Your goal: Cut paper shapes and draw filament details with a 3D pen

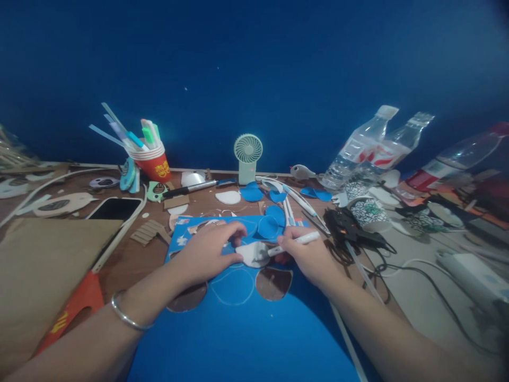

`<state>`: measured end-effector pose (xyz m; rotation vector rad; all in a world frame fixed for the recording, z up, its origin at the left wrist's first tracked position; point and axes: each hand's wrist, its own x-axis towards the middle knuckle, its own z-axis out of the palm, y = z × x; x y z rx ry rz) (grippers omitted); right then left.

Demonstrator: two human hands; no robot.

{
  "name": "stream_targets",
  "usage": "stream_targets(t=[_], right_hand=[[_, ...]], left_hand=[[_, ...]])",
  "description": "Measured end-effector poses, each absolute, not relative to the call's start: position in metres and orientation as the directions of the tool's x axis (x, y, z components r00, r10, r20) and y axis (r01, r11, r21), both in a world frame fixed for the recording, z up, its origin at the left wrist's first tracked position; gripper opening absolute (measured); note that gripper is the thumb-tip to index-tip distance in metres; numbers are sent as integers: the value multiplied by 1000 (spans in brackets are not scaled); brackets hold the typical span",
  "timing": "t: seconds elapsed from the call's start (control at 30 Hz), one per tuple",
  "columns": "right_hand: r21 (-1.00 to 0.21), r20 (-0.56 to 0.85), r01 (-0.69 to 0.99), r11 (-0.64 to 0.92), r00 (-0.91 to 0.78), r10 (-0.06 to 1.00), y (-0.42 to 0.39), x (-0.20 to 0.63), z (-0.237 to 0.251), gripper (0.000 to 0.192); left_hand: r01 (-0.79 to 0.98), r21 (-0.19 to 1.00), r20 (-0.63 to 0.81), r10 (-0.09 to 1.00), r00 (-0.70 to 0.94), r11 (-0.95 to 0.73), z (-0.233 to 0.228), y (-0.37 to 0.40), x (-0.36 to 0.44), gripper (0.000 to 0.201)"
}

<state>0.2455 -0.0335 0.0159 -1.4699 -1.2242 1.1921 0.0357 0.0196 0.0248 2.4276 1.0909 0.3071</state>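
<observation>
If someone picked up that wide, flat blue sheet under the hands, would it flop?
The wide, flat blue sheet would probably flex, since it looks thin and broad. It may sag or tear most near the cut-out holes, where the brown tabletop seems to show through. Being thin, it is likely light for its size.

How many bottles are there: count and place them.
3: first bottle right of the fan, second bottle beside it, third bottle farther right; more may be hidden.
</observation>
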Motion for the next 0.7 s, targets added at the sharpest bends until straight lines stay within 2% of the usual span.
stream_targets(t=[0.2, 0.7], right_hand=[[-977, -154, 137, -164, 82, 985, -32, 243, 17, 26], [-986, -73, 130, -102, 209, 975, -30, 242, 9, 26]], left_hand=[[626, 491, 7, 722, 692, -606, 21, 22, 34, 12], [651, 495, -19, 742, 671, -576, 24, 21, 36, 14]])
